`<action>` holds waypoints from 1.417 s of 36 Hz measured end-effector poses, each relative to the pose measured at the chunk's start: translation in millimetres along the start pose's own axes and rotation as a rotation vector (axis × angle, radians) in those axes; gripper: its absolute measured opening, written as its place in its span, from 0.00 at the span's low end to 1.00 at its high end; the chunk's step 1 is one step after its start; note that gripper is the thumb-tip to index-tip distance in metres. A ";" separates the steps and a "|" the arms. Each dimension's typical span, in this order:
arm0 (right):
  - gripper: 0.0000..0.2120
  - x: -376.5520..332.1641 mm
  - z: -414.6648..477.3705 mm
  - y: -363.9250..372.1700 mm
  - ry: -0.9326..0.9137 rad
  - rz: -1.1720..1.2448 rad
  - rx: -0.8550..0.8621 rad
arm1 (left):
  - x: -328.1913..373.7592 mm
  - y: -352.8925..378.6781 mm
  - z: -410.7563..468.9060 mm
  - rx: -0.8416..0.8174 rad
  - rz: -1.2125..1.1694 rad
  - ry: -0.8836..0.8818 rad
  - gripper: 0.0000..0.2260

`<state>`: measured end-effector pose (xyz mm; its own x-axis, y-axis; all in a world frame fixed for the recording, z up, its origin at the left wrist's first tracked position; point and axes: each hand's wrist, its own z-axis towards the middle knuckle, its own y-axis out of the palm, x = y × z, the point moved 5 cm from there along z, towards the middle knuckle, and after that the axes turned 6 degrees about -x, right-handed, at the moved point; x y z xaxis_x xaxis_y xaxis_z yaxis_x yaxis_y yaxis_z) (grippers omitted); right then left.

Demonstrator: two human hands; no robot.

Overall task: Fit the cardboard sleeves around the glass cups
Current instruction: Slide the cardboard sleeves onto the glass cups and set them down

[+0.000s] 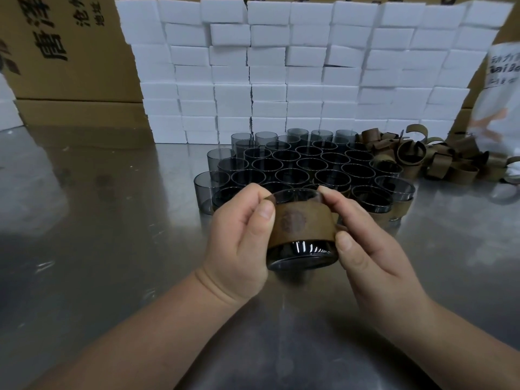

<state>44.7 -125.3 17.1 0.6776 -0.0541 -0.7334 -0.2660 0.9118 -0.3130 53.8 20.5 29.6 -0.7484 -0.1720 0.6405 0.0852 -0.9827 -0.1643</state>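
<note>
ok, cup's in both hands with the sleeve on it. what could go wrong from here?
1. The cup is tilted over the steel table, pinched by the fingers of the left hand and right hand; smooth glass could slip.
2. The sleeve has its ends hidden from view; if they are unjoined, it may spring open.
3. The packed cups stand just behind; a careless set-down could knock them.
</note>
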 end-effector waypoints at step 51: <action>0.29 3.7 -5.0 7.3 0.076 -0.260 0.060 | 19.6 20.4 -7.9 -0.089 0.588 0.261 0.26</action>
<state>41.8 -120.9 9.1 0.6641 -0.3175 -0.6769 -0.0475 0.8856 -0.4620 35.7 -2.4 32.8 -0.7299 -0.6461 0.2233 0.4830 -0.7185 -0.5004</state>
